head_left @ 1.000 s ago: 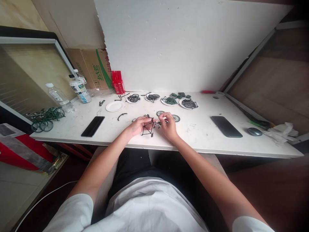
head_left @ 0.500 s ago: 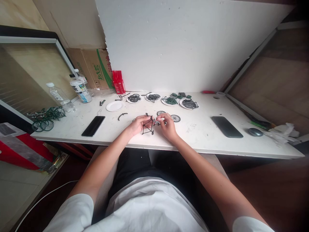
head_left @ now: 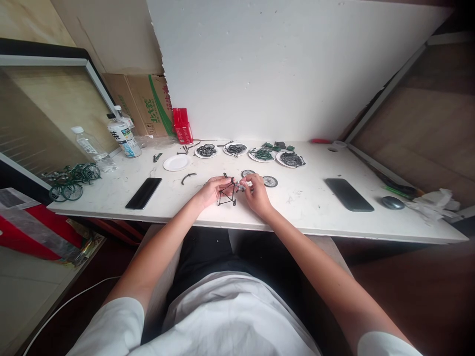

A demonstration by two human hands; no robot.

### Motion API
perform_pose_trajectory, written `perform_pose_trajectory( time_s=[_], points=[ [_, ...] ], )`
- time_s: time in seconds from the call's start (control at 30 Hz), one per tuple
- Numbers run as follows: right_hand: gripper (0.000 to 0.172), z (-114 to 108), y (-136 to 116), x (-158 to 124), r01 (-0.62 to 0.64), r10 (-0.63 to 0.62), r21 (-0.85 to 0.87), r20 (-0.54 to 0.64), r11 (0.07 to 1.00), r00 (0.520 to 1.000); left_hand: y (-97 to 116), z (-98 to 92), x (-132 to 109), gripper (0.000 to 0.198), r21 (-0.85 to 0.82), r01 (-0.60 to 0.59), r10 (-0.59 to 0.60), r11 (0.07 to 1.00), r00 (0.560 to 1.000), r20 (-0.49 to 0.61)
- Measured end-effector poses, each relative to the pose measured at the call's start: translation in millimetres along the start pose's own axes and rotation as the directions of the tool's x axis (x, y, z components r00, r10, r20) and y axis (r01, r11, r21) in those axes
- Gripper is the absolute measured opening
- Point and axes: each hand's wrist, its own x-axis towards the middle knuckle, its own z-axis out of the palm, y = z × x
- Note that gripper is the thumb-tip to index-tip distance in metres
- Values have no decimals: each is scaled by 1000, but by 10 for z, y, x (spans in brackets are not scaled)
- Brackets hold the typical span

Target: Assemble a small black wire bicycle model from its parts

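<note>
My left hand (head_left: pixel 211 193) is closed on a small black model bicycle frame (head_left: pixel 226 201), which it holds up above the table near the front edge. My right hand (head_left: pixel 257 194) pinches a small silvery part (head_left: pixel 240 186) against the frame's right side; its exact kind is too small to make out. Just behind my right hand lies one spoked toy wheel (head_left: pixel 248 173), partly covered by the fingers. Another spoked wheel (head_left: pixel 269 181) rests to the right of that hand. A curved black strip (head_left: pixel 188 178) lies left of my left hand.
Behind my hands, several white plates hold bicycle parts (head_left: pixel 291 159); one white plate (head_left: pixel 177 163) is bare. Phones (head_left: pixel 144 193) (head_left: pixel 349 195) flank my arms. Assembled green model bicycles (head_left: pixel 76 180) and bottles (head_left: pixel 123 137) stand left. A mouse (head_left: pixel 392 202) sits right.
Both hands stay in almost the same place. The fingers of my right hand have shifted slightly around the silvery part, and the frame has tilted a little.
</note>
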Motion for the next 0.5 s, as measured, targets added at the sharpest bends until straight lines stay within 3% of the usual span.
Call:
perform_pose_trajectory(
  time_s=[0.33,0.5],
  points=[
    [26,-20,-40,2,-1,-3,88,49,996,999,6,17,-19,36,24,32,-33,999,998,49],
    [25,-1,-29,-3,9,-12,68,42,998,999,7,10,-20,35,17,30,-30,999,999,11]
  ],
)
